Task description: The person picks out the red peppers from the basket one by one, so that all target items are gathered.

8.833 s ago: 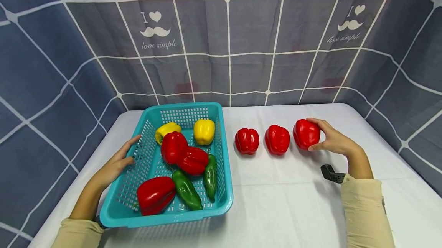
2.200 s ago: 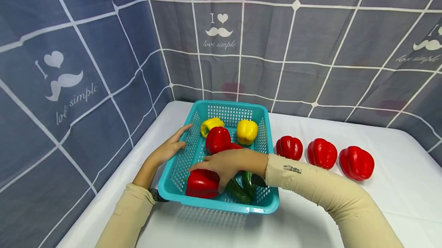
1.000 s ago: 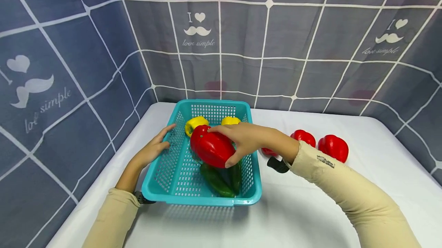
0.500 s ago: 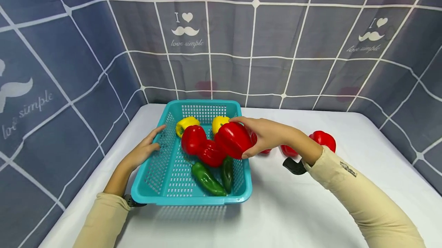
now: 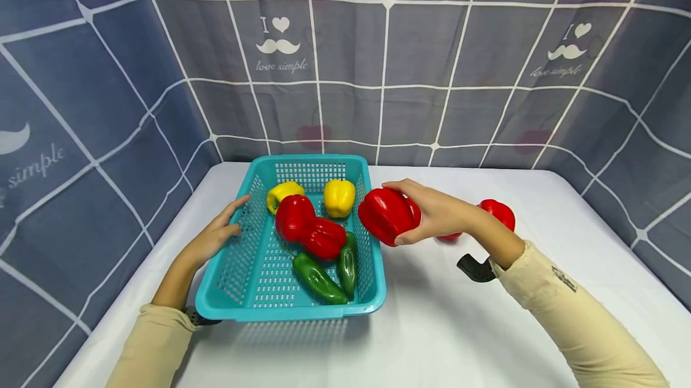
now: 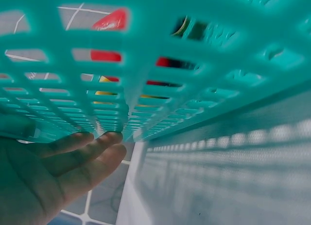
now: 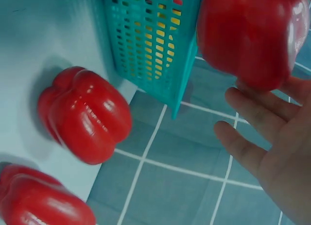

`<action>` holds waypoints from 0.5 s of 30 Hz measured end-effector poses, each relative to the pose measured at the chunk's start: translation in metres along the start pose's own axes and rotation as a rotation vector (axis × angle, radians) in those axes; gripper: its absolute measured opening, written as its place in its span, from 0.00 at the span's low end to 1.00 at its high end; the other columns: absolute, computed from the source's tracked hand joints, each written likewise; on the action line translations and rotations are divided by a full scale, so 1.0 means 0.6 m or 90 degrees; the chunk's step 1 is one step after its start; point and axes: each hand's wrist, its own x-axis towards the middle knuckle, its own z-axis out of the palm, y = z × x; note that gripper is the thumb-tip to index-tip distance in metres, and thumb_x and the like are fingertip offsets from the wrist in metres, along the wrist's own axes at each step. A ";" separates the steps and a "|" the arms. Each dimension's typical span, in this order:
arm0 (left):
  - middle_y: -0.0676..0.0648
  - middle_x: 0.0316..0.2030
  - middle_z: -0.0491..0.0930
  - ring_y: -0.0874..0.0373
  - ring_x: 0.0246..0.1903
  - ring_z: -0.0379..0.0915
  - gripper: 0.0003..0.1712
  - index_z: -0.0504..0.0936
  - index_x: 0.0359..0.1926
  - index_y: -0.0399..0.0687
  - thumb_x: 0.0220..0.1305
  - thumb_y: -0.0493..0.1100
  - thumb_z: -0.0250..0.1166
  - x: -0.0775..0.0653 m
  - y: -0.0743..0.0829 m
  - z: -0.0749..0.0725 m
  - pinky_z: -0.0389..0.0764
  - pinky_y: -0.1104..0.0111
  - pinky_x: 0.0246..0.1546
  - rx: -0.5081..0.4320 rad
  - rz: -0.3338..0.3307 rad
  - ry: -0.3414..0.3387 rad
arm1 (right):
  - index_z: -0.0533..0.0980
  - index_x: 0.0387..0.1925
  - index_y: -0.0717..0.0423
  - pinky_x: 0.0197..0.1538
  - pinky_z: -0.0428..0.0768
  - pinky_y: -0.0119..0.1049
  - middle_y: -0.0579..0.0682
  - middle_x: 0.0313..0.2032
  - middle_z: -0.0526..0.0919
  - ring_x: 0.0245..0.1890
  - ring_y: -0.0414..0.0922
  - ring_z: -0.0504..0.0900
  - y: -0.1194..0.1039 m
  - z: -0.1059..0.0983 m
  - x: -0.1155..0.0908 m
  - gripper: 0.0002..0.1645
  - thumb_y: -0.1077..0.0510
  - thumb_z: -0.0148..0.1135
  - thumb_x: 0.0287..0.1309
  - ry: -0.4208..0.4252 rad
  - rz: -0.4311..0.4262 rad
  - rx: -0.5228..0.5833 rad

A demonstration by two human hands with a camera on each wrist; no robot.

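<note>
The red bell pepper [image 5: 384, 217] is gripped from its right side by the spread thumb and fingers of the right hand [image 5: 436, 213], raised at the right rim of the turquoise basket [image 5: 291, 314]. The left hand [image 5: 209, 240] touches the basket's left side, fingers nearly straight. Since half a second ago, the red bell pepper has shifted right, uncovering the right yellow pepper [image 5: 339, 199].

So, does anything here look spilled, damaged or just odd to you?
Nothing stands out: no spill or damage shows. The peppers in the teal basket lie at mixed angles, ordinary for loose produce, and the right hand grips a red pepper near its edge.
</note>
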 end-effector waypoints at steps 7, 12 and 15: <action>0.33 0.70 0.33 0.36 0.66 0.29 0.43 0.41 0.70 0.38 0.52 0.31 0.45 -0.001 0.001 -0.001 0.39 0.39 0.59 0.002 0.004 0.003 | 0.57 0.63 0.46 0.41 0.79 0.37 0.47 0.53 0.67 0.51 0.46 0.70 0.007 0.002 -0.016 0.53 0.47 0.72 0.34 0.033 0.030 -0.042; 0.34 0.70 0.33 0.37 0.65 0.32 0.44 0.40 0.70 0.39 0.51 0.30 0.44 -0.003 0.002 0.000 0.43 0.39 0.57 -0.001 -0.003 0.003 | 0.58 0.63 0.46 0.39 0.79 0.37 0.47 0.52 0.67 0.50 0.47 0.71 0.016 0.011 -0.026 0.52 0.46 0.72 0.34 0.050 0.047 -0.060; 0.34 0.70 0.33 0.37 0.64 0.35 0.44 0.40 0.70 0.40 0.51 0.30 0.44 -0.002 0.002 0.001 0.45 0.40 0.57 -0.005 -0.005 0.002 | 0.59 0.62 0.46 0.39 0.79 0.37 0.47 0.51 0.68 0.50 0.47 0.70 0.022 0.017 -0.032 0.52 0.45 0.72 0.34 0.061 0.054 -0.070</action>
